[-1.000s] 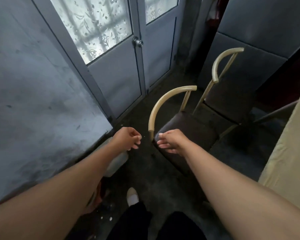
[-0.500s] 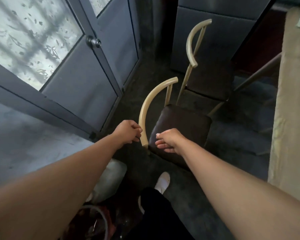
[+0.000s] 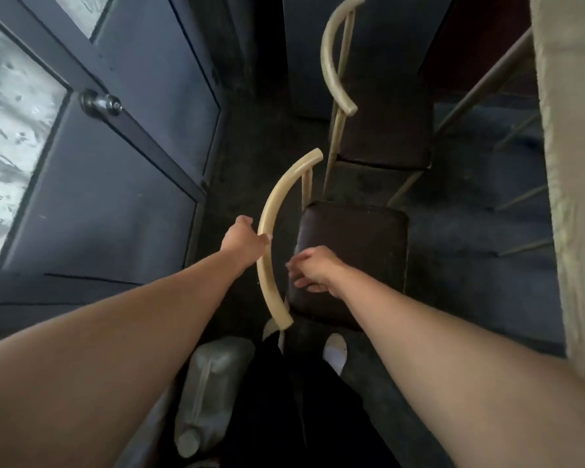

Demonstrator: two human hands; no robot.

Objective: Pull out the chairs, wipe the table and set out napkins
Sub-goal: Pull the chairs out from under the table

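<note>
The near chair (image 3: 352, 251) has a dark padded seat and a curved cream backrest rail. My left hand (image 3: 242, 241) grips that rail about halfway along, from its left side. Over the seat's near left edge hovers my right hand (image 3: 314, 270), fingers loosely spread and holding nothing. A second chair (image 3: 385, 130) of the same kind stands just beyond, its seat partly under the table (image 3: 574, 163), which runs down the right edge under a pale cloth. No napkins or wiping cloth show.
A grey door (image 3: 108, 184) with a round knob (image 3: 100, 103) and frosted glass fills the left. A translucent plastic jug (image 3: 210, 393) lies on the dark floor by my feet. Metal table legs (image 3: 487, 79) slant behind the chairs.
I have stepped closer and look down more steeply. My left hand has moved from beside the rail's near end up onto its middle and closed on it. My right hand now hangs over the seat.
</note>
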